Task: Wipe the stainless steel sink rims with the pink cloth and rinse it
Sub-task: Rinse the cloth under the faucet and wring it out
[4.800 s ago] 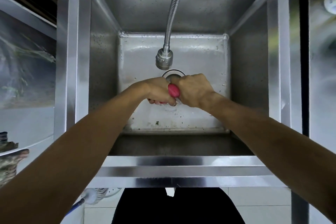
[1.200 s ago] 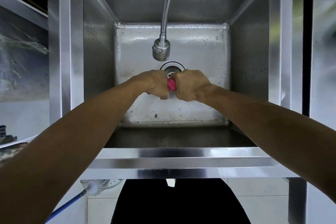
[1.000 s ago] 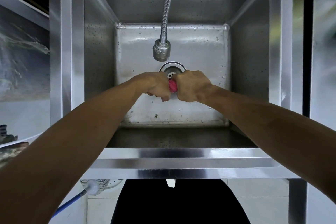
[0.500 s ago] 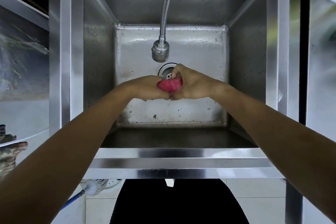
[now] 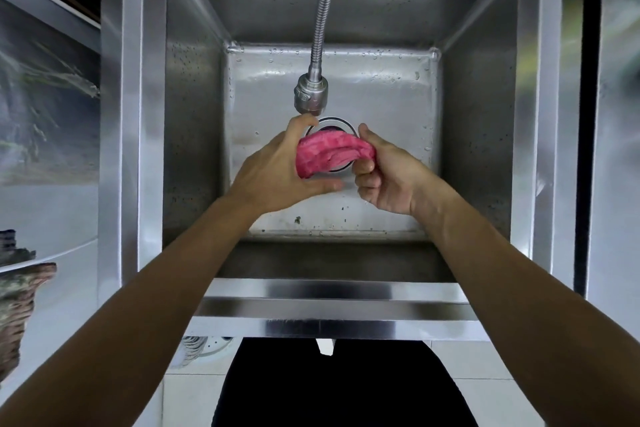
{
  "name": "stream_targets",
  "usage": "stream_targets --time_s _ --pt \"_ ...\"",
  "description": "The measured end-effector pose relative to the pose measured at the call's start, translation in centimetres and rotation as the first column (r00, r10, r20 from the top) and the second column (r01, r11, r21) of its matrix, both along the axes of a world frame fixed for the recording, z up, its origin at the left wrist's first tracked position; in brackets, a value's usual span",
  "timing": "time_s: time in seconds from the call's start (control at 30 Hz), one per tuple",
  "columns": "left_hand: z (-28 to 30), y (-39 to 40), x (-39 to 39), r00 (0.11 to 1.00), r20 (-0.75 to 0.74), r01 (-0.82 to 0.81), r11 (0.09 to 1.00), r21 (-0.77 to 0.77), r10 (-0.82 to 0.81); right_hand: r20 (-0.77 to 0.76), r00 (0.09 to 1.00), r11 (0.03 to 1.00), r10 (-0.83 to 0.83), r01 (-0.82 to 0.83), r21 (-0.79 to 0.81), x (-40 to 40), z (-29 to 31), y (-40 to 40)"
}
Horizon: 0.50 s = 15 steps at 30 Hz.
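Note:
The pink cloth (image 5: 330,154) is bunched into a curved roll and held over the drain inside the deep stainless steel sink (image 5: 332,300). My left hand (image 5: 277,172) grips its left end, fingers loosened and spread around it. My right hand (image 5: 384,175) pinches its right end between thumb and curled fingers. Both hands hover just below the flexible faucet head (image 5: 310,95). No water stream is visible from it. The drain is mostly hidden behind the cloth.
The sink's left rim (image 5: 121,114) and right rim (image 5: 550,114) run up both sides of the view. Specks of dirt dot the basin floor (image 5: 346,215). A basket-like object (image 5: 20,305) sits at the left edge. A dark gap (image 5: 585,114) separates the sink from a neighbouring steel surface.
The tightly squeezed cloth between my two fists has been loosened and spread out. My hands have moved apart and the left one has opened its fingers around the cloth.

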State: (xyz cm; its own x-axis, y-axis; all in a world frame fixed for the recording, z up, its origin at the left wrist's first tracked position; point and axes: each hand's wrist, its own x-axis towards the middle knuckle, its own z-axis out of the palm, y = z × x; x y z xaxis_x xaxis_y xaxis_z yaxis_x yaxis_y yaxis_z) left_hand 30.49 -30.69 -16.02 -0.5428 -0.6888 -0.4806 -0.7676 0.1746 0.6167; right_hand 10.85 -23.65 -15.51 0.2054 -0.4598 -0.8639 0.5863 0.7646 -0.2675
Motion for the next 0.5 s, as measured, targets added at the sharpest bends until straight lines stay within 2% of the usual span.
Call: stream_targets --time_s 0.1,0.13,0.2,0.27,0.33,0.37,0.4,0.5 --pt "0.7 -0.7 0.5 0.974 -0.157 -0.109 0.949 0.295 0.161 -0.036 0.981 0.966 0.193 -0.196 -0.168 -0.7 0.9 0.9" --pt "0.9 -1.1 0.6 0.953 -0.198 -0.142 0.915 0.377 0.230 -0.131 0.956 0.931 0.264 -0.288 -0.226 -0.8 0.9 1.2" --pt "1.6 -1.8 0.7 0.928 -0.193 -0.185 0.844 0.504 0.318 -0.427 0.848 0.855 0.314 -0.448 -0.262 -0.8 0.9 1.7" --pt "2.4 -2.4 0.7 0.951 -0.109 -0.176 0.794 0.582 0.291 -0.681 0.709 0.813 0.186 -0.500 -0.299 -0.5 1.3 1.9" --pt "2.7 -2.7 0.7 0.989 -0.032 -0.096 0.785 0.611 0.146 -0.789 0.612 0.732 0.045 -0.558 -0.391 -0.3 1.5 2.1" --pt "3.0 -2.8 0.6 0.996 -0.018 -0.053 0.778 0.626 0.082 -0.802 0.598 0.698 0.016 -0.581 -0.419 -0.3 1.7 2.1" --pt "3.0 -2.9 0.5 0.999 -0.011 -0.022 0.772 0.636 0.037 -0.784 0.620 0.685 0.007 -0.575 -0.448 -0.3 1.9 2.0" --pt "2.7 -2.6 0.4 1.000 0.020 -0.008 0.763 0.646 -0.006 -0.662 0.747 0.737 -0.050 -0.420 -0.529 0.0 2.5 1.2"
